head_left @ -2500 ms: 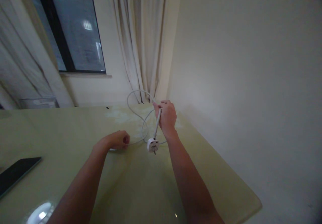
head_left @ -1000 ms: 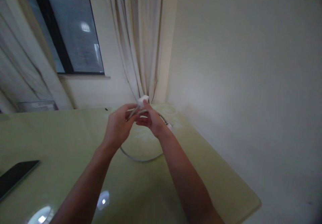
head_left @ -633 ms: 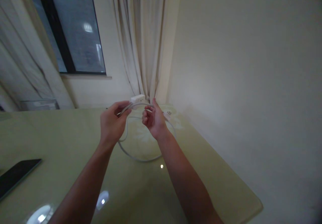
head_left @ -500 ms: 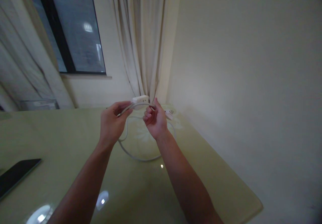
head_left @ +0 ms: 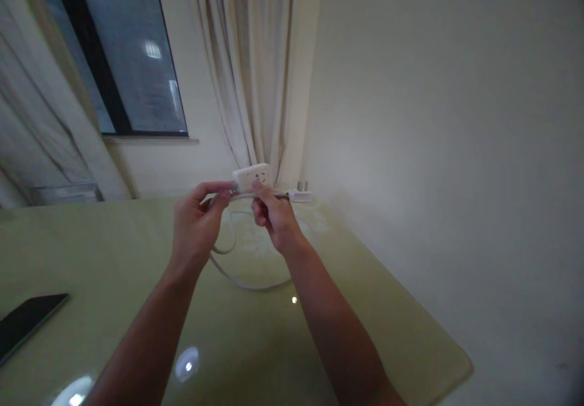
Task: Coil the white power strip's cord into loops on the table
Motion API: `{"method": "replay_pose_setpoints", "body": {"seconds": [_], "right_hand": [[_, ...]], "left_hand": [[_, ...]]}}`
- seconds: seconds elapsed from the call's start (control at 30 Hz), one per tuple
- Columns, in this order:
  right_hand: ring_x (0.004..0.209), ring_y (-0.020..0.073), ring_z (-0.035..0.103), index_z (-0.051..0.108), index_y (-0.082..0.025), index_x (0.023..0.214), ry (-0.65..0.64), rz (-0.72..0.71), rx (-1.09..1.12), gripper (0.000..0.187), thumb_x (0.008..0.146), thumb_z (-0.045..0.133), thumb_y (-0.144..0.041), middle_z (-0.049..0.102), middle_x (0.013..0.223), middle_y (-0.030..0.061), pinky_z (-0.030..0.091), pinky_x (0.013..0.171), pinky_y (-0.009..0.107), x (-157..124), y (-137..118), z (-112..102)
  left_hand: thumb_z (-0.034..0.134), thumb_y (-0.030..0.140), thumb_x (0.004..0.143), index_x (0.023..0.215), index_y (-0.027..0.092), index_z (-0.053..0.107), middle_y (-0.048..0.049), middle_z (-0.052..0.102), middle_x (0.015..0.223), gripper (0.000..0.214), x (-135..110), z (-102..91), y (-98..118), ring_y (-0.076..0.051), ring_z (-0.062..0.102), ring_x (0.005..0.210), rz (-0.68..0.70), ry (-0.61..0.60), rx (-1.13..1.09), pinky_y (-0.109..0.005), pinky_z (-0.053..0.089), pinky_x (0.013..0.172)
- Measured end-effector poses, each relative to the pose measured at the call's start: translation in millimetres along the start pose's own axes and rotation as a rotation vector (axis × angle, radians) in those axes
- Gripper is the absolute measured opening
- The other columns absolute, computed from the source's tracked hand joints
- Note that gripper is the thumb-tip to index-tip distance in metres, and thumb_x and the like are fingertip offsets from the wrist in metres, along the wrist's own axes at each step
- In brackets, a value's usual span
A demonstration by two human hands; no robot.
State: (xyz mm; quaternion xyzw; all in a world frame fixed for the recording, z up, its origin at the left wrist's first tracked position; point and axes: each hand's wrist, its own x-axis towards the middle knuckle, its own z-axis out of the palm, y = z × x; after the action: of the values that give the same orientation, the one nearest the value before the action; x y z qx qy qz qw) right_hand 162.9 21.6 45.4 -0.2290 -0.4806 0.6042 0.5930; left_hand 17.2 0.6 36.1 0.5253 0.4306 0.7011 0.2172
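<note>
A white power strip (head_left: 246, 178), its socket holes facing me, is just beyond my fingertips below the curtain. My left hand (head_left: 201, 217) is closed in a pinch on the pale power cord (head_left: 241, 196) by the strip's left end. My right hand (head_left: 276, 211) wraps round the same cord near its plug, its thumb tip in front of the strip. The white plug (head_left: 300, 195) sticks out to the right of that hand with its prongs upward. Below both hands, a loop of the cord (head_left: 255, 287) hangs or lies over the table; I cannot tell which.
The pale green glossy table (head_left: 255, 345) meets a plain wall (head_left: 433, 150) on the right. A flat dark device (head_left: 30, 321) lies at the left. Behind are a beige curtain (head_left: 260, 77) and a dark-framed window (head_left: 128, 53). Lamp reflections show on the tabletop.
The power strip has come up and turned more towards me. My right hand has turned with its thumb over to the left, and the plug now points its prongs upward. The cord between my hands has straightened.
</note>
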Motion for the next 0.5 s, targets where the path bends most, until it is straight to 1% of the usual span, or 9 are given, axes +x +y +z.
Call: {"method": "replay_pose_setpoints", "body": {"seconds": [0.1, 0.2, 0.27, 0.37, 0.43, 0.5], "right_hand": [[0.040, 0.0037, 0.036, 0.059, -0.020, 0.070, 0.018, 0.003, 0.022, 0.050, 0.072, 0.089, -0.060, 0.054, 0.052, -0.0085, 0.024, 0.038, 0.020, -1.1, 0.2, 3.1], [0.041, 0.0028, 0.038, 0.063, -0.019, 0.075, 0.017, 0.074, 0.117, 0.047, 0.068, 0.095, -0.052, 0.057, 0.053, -0.0086, 0.024, 0.038, 0.017, -0.7, 2.2, 3.0], [0.041, 0.0020, 0.039, 0.066, -0.018, 0.077, -0.009, 0.176, 0.236, 0.045, 0.069, 0.097, -0.049, 0.060, 0.055, -0.0079, 0.027, 0.038, 0.014, -0.1, 5.5, 3.2], [0.043, 0.0029, 0.046, 0.070, -0.018, 0.083, -0.062, 0.316, 0.417, 0.040, 0.079, 0.091, -0.051, 0.066, 0.060, -0.0049, 0.036, 0.042, 0.013, -0.3, 11.5, 6.1], [0.046, 0.0045, 0.052, 0.073, -0.017, 0.088, -0.081, 0.362, 0.500, 0.038, 0.086, 0.085, -0.052, 0.070, 0.063, -0.0021, 0.040, 0.044, 0.014, -1.1, 14.3, 8.8], [0.048, 0.0055, 0.053, 0.073, -0.017, 0.088, -0.056, 0.370, 0.564, 0.035, 0.089, 0.083, -0.050, 0.073, 0.066, -0.0003, 0.042, 0.044, 0.015, -1.7, 15.4, 10.8]], "left_hand": [[0.076, 0.039, 0.088, 0.103, 0.022, 0.082, -0.0041, 0.076, 0.083, 0.023, -3.0, 2.8, 3.5, -0.018, 0.070, 0.075, 0.090, 0.001, 0.076, -0.027, 0.053, 0.064], [0.075, 0.036, 0.087, 0.102, 0.022, 0.081, -0.0041, 0.077, 0.086, 0.020, -3.7, 6.8, 4.0, -0.016, 0.070, 0.074, 0.072, 0.027, 0.025, -0.025, 0.050, 0.063], [0.077, 0.034, 0.084, 0.099, 0.021, 0.081, -0.0035, 0.076, 0.088, 0.020, -2.3, 8.4, 2.9, -0.014, 0.067, 0.072, 0.047, 0.093, -0.031, -0.024, 0.048, 0.062], [0.080, 0.031, 0.077, 0.093, 0.021, 0.079, 0.0000, 0.071, 0.080, 0.018, 2.7, 6.5, 1.6, -0.010, 0.058, 0.063, -0.021, 0.229, -0.150, -0.021, 0.045, 0.057], [0.081, 0.028, 0.074, 0.090, 0.021, 0.077, 0.0021, 0.065, 0.074, 0.019, 7.1, 1.9, 2.1, -0.010, 0.053, 0.060, -0.084, 0.298, -0.223, -0.021, 0.044, 0.054], [0.081, 0.027, 0.073, 0.089, 0.021, 0.075, 0.0027, 0.061, 0.073, 0.018, 11.7, -4.2, 3.7, -0.010, 0.052, 0.060, -0.128, 0.358, -0.258, -0.020, 0.044, 0.053]]}}
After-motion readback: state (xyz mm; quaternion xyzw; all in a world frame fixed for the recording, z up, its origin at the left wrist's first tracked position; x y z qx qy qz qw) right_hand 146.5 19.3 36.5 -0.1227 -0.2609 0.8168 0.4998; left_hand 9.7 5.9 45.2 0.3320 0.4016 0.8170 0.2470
